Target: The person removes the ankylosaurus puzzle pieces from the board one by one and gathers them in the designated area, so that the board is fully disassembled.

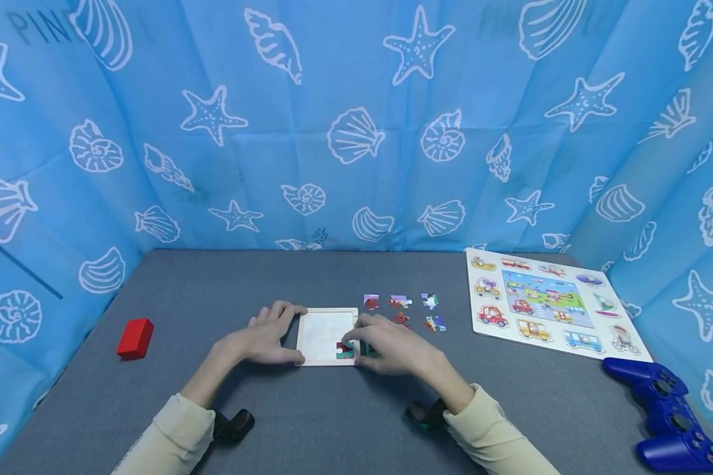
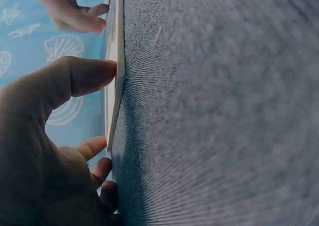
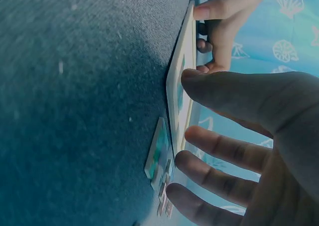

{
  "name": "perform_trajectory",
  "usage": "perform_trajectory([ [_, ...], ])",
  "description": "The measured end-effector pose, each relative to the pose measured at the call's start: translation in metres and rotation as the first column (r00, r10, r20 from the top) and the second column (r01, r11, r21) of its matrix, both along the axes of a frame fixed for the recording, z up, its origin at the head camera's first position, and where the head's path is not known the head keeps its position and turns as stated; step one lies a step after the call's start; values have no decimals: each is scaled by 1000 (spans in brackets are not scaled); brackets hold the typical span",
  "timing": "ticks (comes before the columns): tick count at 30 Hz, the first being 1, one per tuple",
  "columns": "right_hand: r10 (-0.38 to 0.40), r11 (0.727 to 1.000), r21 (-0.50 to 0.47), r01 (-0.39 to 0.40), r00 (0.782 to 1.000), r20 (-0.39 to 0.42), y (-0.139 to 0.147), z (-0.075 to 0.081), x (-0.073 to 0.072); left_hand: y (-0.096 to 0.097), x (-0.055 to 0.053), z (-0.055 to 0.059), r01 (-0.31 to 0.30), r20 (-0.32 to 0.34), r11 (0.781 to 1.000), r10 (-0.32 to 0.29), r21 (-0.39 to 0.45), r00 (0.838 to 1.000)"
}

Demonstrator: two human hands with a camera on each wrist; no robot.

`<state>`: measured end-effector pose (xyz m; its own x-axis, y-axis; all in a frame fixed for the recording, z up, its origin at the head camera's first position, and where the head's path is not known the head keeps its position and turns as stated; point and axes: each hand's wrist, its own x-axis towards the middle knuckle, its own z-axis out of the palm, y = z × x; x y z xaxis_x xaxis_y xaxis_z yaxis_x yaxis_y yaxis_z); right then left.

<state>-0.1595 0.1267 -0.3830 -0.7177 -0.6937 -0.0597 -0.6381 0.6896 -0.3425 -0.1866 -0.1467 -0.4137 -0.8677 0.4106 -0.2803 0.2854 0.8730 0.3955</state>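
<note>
A shallow wooden puzzle frame [image 1: 327,363] with a white base lies in front of me. My left hand [image 1: 270,334] holds its left side, thumb [image 2: 94,77] at the near edge and index finger at the far corner. One jigsaw piece [image 1: 344,353], red and green, sits in the frame's near right corner. Over that corner is my right hand [image 1: 395,344], index fingertip touching the piece and thumb [image 3: 209,86] at the rim, its other fingers extended. Beside the frame's right edge a loose green piece [image 3: 157,151] lies on the cloth, partly covered by that hand in the head view.
Several loose jigsaw pieces [image 1: 401,301] lie beyond my right hand. A white vehicle picture board [image 1: 481,323] occupies the back right, with a blue game controller [image 1: 665,415] nearer me. A red block [image 1: 135,338] sits at left. A blue shell-patterned curtain [image 1: 315,158] borders the grey table.
</note>
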Motion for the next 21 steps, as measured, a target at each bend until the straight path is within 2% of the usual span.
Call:
perform_trajectory([
  [8, -8, 998, 70, 7, 1000, 11, -7, -3, -1, -3, -2, -3, 19, -12, 1000, -19, 6, 1000],
  [21, 3, 996, 93, -3, 1000, -2, -15, -4, -1, -4, -1, -4, 40, -20, 999, -39, 17, 999],
])
